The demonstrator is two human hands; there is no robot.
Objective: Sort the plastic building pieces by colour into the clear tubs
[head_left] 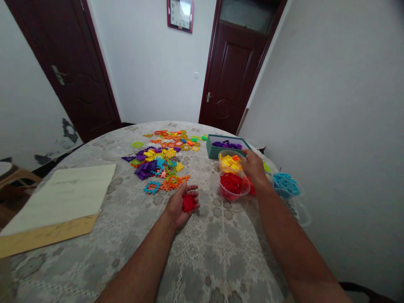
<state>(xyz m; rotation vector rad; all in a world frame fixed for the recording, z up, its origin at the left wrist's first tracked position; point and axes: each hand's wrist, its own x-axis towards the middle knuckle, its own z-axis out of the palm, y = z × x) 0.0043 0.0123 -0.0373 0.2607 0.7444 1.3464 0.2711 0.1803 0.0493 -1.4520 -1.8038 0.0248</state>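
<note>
Loosely, near the centre of the frame, the left hand [182,207] lay palm up with its fingers partly curled, cradling a red piece [188,203] above the patterned tablecloth [202,261]. Right of centre, the right hand [253,166] reached over the containers, its fingertips near the front right corner of a green box [212,150] and just beside the yellow pieces [229,161]; whether it grasped anything could not be told, since the back of the hand covered most of the fingers. Purple pieces [226,144] lay inside the box. Below it in the frame, a clear bowl [220,167] held the yellow pieces with some orange among them, and lower still a second clear bowl [232,196] held more red pieces [231,183]. Farther right, past the forearm, blue pieces [286,184] filled another container. Left of centre spread a mixed pile [158,162] of purple, yellow, orange, blue and green pieces, well apart from the bowls. At the left edge, a white sheet [69,189] lay over a tan board [63,230]. A clock [180,14] hung at the top of the frame, between two dark red doors [236,71].
</note>
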